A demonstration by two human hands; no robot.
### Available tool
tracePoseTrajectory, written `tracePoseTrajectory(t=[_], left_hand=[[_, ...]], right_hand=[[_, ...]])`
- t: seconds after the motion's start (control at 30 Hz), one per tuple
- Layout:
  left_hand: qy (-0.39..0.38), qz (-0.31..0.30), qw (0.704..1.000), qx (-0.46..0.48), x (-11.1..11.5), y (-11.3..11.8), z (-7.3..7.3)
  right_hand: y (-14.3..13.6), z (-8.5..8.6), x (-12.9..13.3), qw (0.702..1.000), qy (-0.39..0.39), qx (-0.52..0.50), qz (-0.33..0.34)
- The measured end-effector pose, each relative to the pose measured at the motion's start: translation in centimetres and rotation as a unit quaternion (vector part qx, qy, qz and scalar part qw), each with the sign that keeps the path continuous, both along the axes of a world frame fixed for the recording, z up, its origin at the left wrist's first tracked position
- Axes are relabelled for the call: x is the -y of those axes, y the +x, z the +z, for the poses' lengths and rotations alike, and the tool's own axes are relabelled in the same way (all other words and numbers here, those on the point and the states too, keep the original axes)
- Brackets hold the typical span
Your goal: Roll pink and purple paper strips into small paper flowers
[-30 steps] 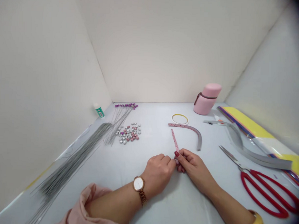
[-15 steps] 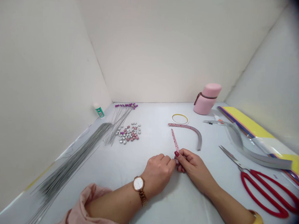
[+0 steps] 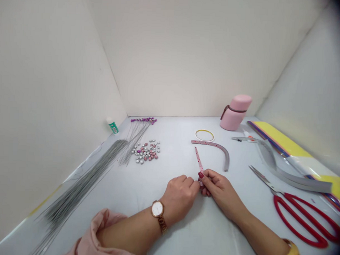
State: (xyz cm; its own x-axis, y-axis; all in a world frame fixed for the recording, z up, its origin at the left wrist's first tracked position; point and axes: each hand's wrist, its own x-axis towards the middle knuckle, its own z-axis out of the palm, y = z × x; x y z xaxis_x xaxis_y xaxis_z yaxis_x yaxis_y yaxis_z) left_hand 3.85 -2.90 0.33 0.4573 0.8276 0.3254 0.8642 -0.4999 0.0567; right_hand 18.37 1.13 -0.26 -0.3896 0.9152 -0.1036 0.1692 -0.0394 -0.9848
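Note:
A narrow pink paper strip (image 3: 198, 158) with small red marks stands out from between my hands, its free end pointing away from me. My right hand (image 3: 219, 188) pinches the strip's near end between thumb and fingers. Closed against the same end is my left hand (image 3: 181, 195), its fingertips meeting the right hand's; the folded part there is mostly hidden. Beyond them lies a curved bundle of paper strips (image 3: 221, 147), pink-patterned on top. Left of the hands sits a pile of small folded paper stars (image 3: 147, 153) in silver, pink and purple.
Thin grey wires (image 3: 84, 187) lie along the left, near wires tipped with purple stars (image 3: 148, 120). A glue stick (image 3: 113, 127), a tape ring (image 3: 204, 135) and a pink flask (image 3: 236, 113) stand farther back. Red-handled scissors (image 3: 300, 217), grey strips (image 3: 293, 180) and coloured sheets (image 3: 289, 143) occupy the right.
Almost nothing differs. Both hands keep the same place and grip on the strip, with only a tiny shift of the fingers where they meet.

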Motion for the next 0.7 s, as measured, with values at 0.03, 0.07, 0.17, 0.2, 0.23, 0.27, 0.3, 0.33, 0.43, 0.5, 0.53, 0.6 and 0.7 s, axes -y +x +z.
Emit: tracePoseTrajectory(t=[0.03, 0.07, 0.17, 0.2, 0.23, 0.27, 0.3, 0.33, 0.43, 0.5, 0.53, 0.6, 0.7], left_hand=[[0.000, 0.000, 1.000, 0.000, 0.00, 0.02, -0.01], [-0.001, 0.000, 1.000, 0.000, 0.00, 0.03, -0.02], [-0.003, 0.000, 1.000, 0.000, 0.01, 0.04, -0.02], [-0.003, 0.000, 1.000, 0.000, 0.02, 0.03, -0.01], [-0.004, 0.000, 1.000, 0.000, 0.03, 0.02, 0.01], [-0.005, -0.001, 1.000, 0.000, 0.03, 0.01, 0.03], [-0.006, -0.001, 1.000, 0.000, 0.03, 0.00, 0.05], [-0.007, -0.001, 1.000, 0.000, 0.03, -0.01, 0.06], [-0.009, -0.002, 1.000, -0.001, 0.01, -0.04, 0.08], [-0.009, -0.002, 1.000, -0.001, -0.02, -0.05, 0.06], [-0.009, -0.001, 1.000, -0.001, -0.03, -0.06, 0.04], [-0.009, 0.000, 1.000, -0.002, -0.04, -0.06, -0.01], [-0.008, -0.001, 1.000, -0.001, -0.03, -0.05, -0.07]], right_hand=[[0.00, -0.01, -0.02, 1.000, 0.000, 0.000, 0.001], [-0.01, 0.00, -0.03, 1.000, -0.001, 0.001, 0.003], [-0.06, 0.02, -0.09, 1.000, 0.000, -0.001, 0.004], [-0.07, 0.02, -0.10, 1.000, 0.000, -0.003, 0.004], [-0.08, 0.02, -0.10, 1.000, 0.000, -0.003, 0.003], [-0.08, 0.03, -0.09, 1.000, 0.000, -0.003, 0.003], [-0.08, 0.03, -0.07, 1.000, -0.001, -0.004, 0.003], [-0.06, 0.03, -0.05, 1.000, -0.002, -0.003, 0.002], [-0.02, 0.02, -0.02, 1.000, -0.005, -0.001, 0.000], [-0.01, -0.03, -0.02, 1.000, -0.004, -0.001, 0.000], [0.00, -0.05, -0.03, 1.000, -0.003, -0.002, 0.001], [-0.01, -0.09, -0.06, 1.000, -0.002, -0.003, 0.002], [-0.01, -0.05, -0.05, 1.000, -0.001, 0.000, 0.003]])
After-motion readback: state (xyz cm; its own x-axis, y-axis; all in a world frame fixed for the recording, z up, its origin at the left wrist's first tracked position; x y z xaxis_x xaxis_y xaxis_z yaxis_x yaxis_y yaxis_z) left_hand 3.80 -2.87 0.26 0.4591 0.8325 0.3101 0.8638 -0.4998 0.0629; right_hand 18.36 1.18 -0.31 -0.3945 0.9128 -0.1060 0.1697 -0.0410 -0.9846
